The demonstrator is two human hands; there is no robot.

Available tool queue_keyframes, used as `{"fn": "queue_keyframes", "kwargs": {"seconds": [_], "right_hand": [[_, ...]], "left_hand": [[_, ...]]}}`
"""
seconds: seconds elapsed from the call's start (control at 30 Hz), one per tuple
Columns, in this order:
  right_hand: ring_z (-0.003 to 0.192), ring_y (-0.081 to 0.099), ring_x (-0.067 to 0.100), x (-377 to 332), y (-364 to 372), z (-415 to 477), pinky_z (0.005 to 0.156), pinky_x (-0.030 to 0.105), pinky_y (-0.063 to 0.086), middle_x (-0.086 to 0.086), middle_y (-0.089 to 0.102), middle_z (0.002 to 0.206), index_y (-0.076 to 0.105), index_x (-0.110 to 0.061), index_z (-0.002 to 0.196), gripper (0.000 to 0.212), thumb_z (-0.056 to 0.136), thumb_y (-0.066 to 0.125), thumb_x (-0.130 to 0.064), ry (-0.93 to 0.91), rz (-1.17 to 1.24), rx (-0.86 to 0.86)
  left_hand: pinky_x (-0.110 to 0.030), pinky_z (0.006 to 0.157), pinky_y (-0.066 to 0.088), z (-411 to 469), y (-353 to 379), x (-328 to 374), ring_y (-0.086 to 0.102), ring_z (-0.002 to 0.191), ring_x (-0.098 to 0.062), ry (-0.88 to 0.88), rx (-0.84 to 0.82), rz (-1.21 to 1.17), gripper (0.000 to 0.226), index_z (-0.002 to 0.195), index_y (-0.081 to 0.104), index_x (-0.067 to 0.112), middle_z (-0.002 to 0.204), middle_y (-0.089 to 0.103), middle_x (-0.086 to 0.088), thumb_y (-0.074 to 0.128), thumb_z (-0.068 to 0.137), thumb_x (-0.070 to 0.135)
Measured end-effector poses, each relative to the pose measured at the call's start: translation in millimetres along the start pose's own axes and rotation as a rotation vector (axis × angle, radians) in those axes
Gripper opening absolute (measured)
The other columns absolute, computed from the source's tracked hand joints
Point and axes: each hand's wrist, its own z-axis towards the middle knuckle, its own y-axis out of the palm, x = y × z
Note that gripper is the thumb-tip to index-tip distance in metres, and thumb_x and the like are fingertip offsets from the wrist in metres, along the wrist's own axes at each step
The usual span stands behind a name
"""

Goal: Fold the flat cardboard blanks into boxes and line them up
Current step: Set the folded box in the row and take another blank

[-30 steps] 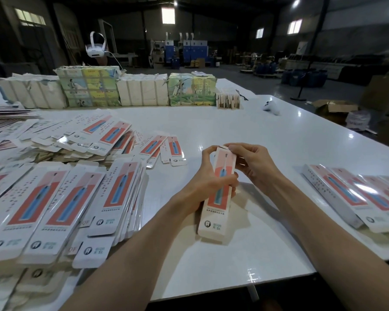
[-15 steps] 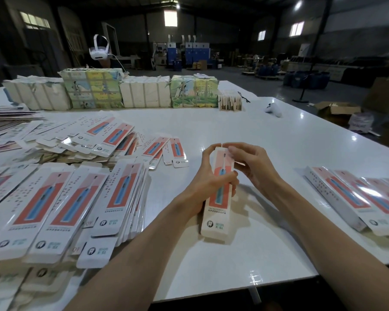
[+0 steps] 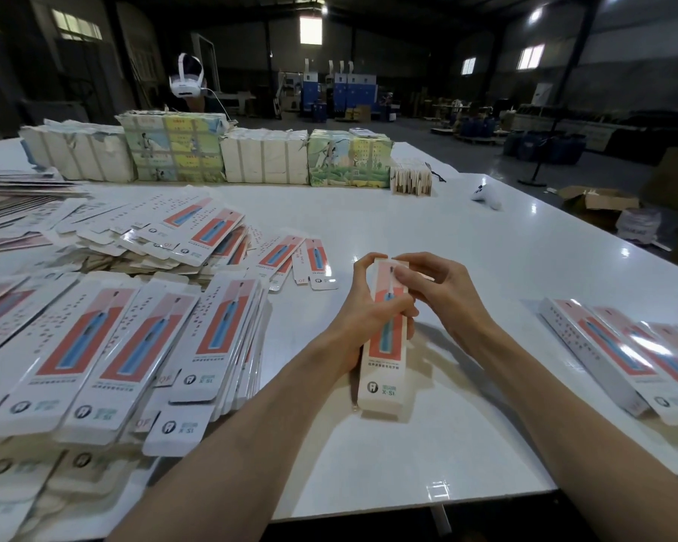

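Big and dim, the workshop sits behind a wide shiny white table (image 3: 466, 236). Over the middle of it, the long pink and white cardboard box with a blue toothbrush picture (image 3: 384, 369) is held tilted, its low end close to the table top. The left hand (image 3: 368, 311) is wrapped round the middle of the box. The right hand (image 3: 443, 291) pinches the top end, where the flap closes.

I think the flap could go in crooked if the right hand pushes from one side, and then it would crease. A hard squeeze from the left hand could dent the thin walls. A loose hold could let the box slide down onto the table.

On the left, the pile of flat white and red cardboard blanks (image 3: 134, 346) lies near the left arm, so a wide swing could knock it. On the right, the row of finished pink and white boxes (image 3: 623, 354) lies well apart from the hands, with bare table between. The front edge of the table is near, under both arms.
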Motion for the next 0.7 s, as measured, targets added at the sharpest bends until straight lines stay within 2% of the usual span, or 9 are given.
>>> {"fn": "queue_keyframes", "kwargs": {"seconds": [0.1, 0.17, 0.2, 0.27, 0.37, 0.43, 0.5, 0.6, 0.7], "right_hand": [[0.103, 0.077, 0.025, 1.9, 0.6, -0.8, 0.085, 0.036, 0.065, 0.001, 0.079, 0.111, 0.077, -0.022, 0.117, 0.02, 0.1, 0.074, -0.031, 0.014, 0.0, 0.012], [0.107, 0.076, 0.018, 3.6, 2.0, -1.8, 0.08, 0.025, 0.062, -0.006, 0.077, 0.117, 0.072, -0.027, 0.127, 0.028, 0.101, 0.071, -0.036, 0.017, -0.039, 0.032], [0.11, 0.074, 0.013, 4.1, 3.0, -2.1, 0.08, 0.021, 0.061, -0.008, 0.074, 0.122, 0.067, -0.029, 0.132, 0.032, 0.102, 0.069, -0.039, 0.01, -0.094, 0.045], [0.111, 0.069, 0.008, 5.9, 3.9, -2.5, 0.082, 0.017, 0.057, -0.008, 0.066, 0.127, 0.061, -0.031, 0.137, 0.034, 0.104, 0.064, -0.04, -0.066, -0.3, 0.074], [0.11, 0.059, 0.005, 7.1, 7.2, -6.0, 0.087, 0.022, 0.047, -0.012, 0.061, 0.117, 0.065, -0.036, 0.13, 0.027, 0.107, 0.057, -0.045, -0.205, -0.592, 0.032], [0.112, 0.055, 0.002, 3.1, 12.1, -8.2, 0.089, 0.028, 0.047, -0.017, 0.06, 0.114, 0.064, -0.041, 0.131, 0.04, 0.1, 0.053, -0.063, -0.157, -0.678, -0.058], [0.112, 0.053, 0.006, -3.6, 14.2, -6.6, 0.093, 0.035, 0.049, -0.014, 0.06, 0.114, 0.063, -0.037, 0.133, 0.057, 0.092, 0.05, -0.075, -0.083, -0.787, -0.135], [0.106, 0.059, 0.012, -16.8, 9.5, -6.1, 0.091, 0.036, 0.051, -0.003, 0.064, 0.114, 0.064, -0.027, 0.133, 0.055, 0.095, 0.061, -0.067, -0.027, -0.817, -0.18], [0.104, 0.062, 0.013, -29.1, -2.9, -16.6, 0.091, 0.032, 0.052, 0.001, 0.067, 0.115, 0.061, -0.026, 0.143, 0.051, 0.097, 0.07, -0.048, -0.063, -0.813, -0.145]], "left_hand": [[-0.033, 0.069, 0.063, 2.0, 1.5, -0.4, 0.078, 0.079, -0.026, -0.011, 0.019, -0.015, 0.085, 0.135, 0.032, 0.058, 0.11, 0.072, -0.018, 0.083, 0.08, 0.019], [-0.04, 0.077, 0.064, 3.1, 5.3, 1.7, 0.079, 0.086, -0.027, -0.059, 0.024, -0.123, 0.083, 0.143, 0.031, 0.047, 0.114, 0.072, -0.018, 0.084, 0.084, 0.023], [-0.042, 0.081, 0.064, 3.0, 7.6, 4.0, 0.078, 0.088, -0.028, -0.078, 0.033, -0.164, 0.074, 0.145, 0.037, 0.035, 0.112, 0.072, -0.017, 0.082, 0.086, 0.03], [-0.046, 0.088, 0.064, 3.3, 10.7, 8.0, 0.076, 0.094, -0.029, -0.08, 0.036, -0.231, 0.052, 0.131, 0.056, 0.018, 0.105, 0.073, -0.015, 0.07, 0.089, 0.046], [-0.047, 0.095, 0.06, 4.3, 12.1, 10.2, 0.075, 0.109, -0.03, -0.058, 0.002, -0.478, 0.033, 0.116, 0.071, 0.013, 0.111, 0.076, -0.013, 0.059, 0.105, 0.042], [-0.049, 0.105, 0.055, 4.0, 9.3, 11.7, 0.073, 0.112, -0.029, -0.088, -0.013, -0.512, 0.04, 0.115, 0.075, 0.011, 0.115, 0.073, -0.015, 0.059, 0.105, 0.046], [-0.049, 0.11, 0.05, 2.8, 5.1, 12.9, 0.07, 0.112, -0.03, -0.118, -0.056, -0.467, 0.053, 0.119, 0.075, 0.008, 0.118, 0.07, -0.019, 0.059, 0.102, 0.056], [-0.045, 0.099, 0.058, 3.2, 4.6, 13.0, 0.071, 0.117, -0.03, -0.131, -0.092, -0.433, 0.066, 0.135, 0.067, 0.009, 0.127, 0.071, -0.021, 0.059, 0.099, 0.064], [-0.034, 0.089, 0.06, 3.9, 8.8, 11.8, 0.073, 0.115, -0.022, -0.111, -0.111, -0.325, 0.068, 0.14, 0.064, 0.012, 0.125, 0.074, -0.011, 0.048, 0.103, 0.067]]}}
